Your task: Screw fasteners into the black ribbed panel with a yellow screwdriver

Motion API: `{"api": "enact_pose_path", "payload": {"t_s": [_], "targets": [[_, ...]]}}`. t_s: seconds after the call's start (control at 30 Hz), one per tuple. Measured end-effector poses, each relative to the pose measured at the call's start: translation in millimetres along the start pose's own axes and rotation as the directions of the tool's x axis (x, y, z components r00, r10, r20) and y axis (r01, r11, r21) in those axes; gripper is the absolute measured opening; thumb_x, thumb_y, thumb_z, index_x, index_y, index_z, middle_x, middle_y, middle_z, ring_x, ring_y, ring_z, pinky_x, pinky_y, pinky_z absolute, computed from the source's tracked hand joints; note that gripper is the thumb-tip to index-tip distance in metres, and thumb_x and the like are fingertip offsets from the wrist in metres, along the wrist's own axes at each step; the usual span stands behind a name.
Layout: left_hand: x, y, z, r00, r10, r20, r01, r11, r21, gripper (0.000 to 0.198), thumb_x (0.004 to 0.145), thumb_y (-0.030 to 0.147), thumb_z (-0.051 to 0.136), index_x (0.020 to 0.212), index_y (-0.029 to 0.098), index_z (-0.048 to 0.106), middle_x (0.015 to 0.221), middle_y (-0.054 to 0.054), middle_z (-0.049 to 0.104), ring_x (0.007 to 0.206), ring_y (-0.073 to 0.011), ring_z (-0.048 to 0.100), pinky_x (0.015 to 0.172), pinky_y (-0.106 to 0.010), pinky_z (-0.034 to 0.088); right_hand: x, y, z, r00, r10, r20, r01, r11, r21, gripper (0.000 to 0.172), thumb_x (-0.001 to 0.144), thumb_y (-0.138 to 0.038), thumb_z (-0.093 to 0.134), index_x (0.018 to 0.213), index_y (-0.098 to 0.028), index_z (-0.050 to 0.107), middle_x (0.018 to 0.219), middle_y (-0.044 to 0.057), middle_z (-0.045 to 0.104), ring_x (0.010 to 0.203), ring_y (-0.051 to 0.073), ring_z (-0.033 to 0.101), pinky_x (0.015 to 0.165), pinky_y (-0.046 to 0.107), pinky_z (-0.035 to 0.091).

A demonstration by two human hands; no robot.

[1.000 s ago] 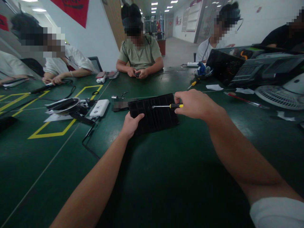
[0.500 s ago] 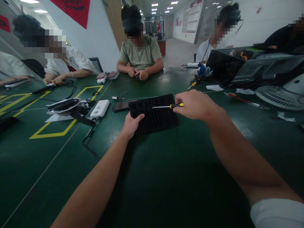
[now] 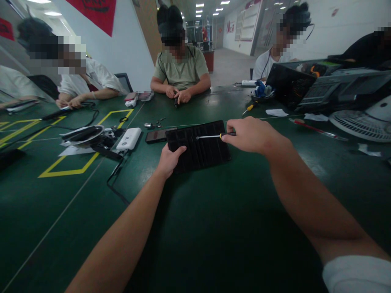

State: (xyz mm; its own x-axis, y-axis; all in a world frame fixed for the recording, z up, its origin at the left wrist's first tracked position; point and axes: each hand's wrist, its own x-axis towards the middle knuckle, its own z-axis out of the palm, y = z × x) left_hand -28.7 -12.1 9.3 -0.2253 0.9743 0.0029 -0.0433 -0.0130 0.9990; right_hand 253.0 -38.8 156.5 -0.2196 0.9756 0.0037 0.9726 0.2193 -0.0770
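My left hand [image 3: 170, 161] grips the left end of a flat black ribbed panel [image 3: 210, 150], its thumb lying over the near face. The panel is tilted up above the green table. In my right hand [image 3: 249, 134] is a screwdriver [image 3: 225, 135] with a yellow and black handle, pinched between thumb and fingers. Its thin metal shaft points left across the panel, and the tip meets a small round spot near the panel's middle, which looks like a screw. A dark phone-like slab [image 3: 155, 136] lies behind the panel's left end.
Left of the panel lie a white power bank [image 3: 129, 139] and a heap of cables and dark parts [image 3: 88, 136]. To the right are a white fan [image 3: 363, 122], a red pen [image 3: 317, 129], another screwdriver [image 3: 248, 109] and an opened computer case [image 3: 332, 87]. Several people sit around the table.
The screwdriver's handle has turned in my right fingers, showing more black and less yellow. My left hand and the panel stay in place. The person opposite has shifted a small dark object.
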Motion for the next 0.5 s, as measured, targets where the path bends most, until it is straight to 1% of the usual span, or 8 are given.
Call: {"api": "enact_pose_path", "payload": {"t_s": [0.1, 0.2, 0.33, 0.5], "targets": [[0.4, -0.5, -0.4, 1.0, 0.005, -0.001, -0.005, 1.0, 0.0, 0.043, 0.074, 0.022, 0.09, 0.113, 0.02, 0.073, 0.115, -0.01, 0.082, 0.112, -0.0321, 0.08, 0.112, -0.059, 0.062, -0.1, 1.1, 0.1, 1.0, 0.002, -0.01, -0.002, 1.0, 0.004, 0.033, 0.096, -0.046, 0.067, 0.12, -0.024, 0.074, 0.111, 0.015, 0.079, 0.099, 0.035, 0.073, 0.075, 0.041, 0.048], [1.6, -2.0, -1.1, 1.0, 0.011, -0.001, -0.011, 1.0, 0.007, 0.045, 0.073, 0.023, 0.091, 0.113, 0.02, 0.073, 0.115, -0.01, 0.083, 0.112, -0.0316, 0.08, 0.113, -0.058, 0.061, -0.3, 1.6, -0.2, 1.0, -0.006, -0.013, 0.007, 1.0, 0.006, 0.028, 0.096, -0.043, 0.067, 0.115, -0.025, 0.075, 0.11, 0.014, 0.079, 0.097, 0.034, 0.072, 0.075, 0.041, 0.048], [2.1, -2.6, -1.4, 1.0, 0.016, -0.003, -0.016, 1.0, 0.018, 0.046, 0.072, 0.025, 0.092, 0.114, 0.02, 0.073, 0.116, -0.01, 0.082, 0.113, -0.0317, 0.079, 0.113, -0.057, 0.061, -0.1, 1.8, -0.1, 1.0, -0.016, -0.023, 0.016, 1.0, 0.005, 0.028, 0.097, -0.046, 0.065, 0.112, -0.025, 0.079, 0.109, 0.015, 0.079, 0.099, 0.035, 0.072, 0.078, 0.043, 0.05], [2.1, -3.2, -0.8, 1.0, 0.011, 0.004, -0.011, 1.0, 0.013, 0.045, 0.072, 0.026, 0.091, 0.113, 0.021, 0.072, 0.115, -0.01, 0.082, 0.113, -0.0325, 0.079, 0.112, -0.057, 0.061, 0.1, 1.1, -0.3, 1.0, 0.003, 0.006, -0.003, 1.0, -0.002, 0.031, 0.097, -0.046, 0.064, 0.114, -0.025, 0.08, 0.111, 0.016, 0.08, 0.101, 0.036, 0.073, 0.078, 0.044, 0.051]]}}
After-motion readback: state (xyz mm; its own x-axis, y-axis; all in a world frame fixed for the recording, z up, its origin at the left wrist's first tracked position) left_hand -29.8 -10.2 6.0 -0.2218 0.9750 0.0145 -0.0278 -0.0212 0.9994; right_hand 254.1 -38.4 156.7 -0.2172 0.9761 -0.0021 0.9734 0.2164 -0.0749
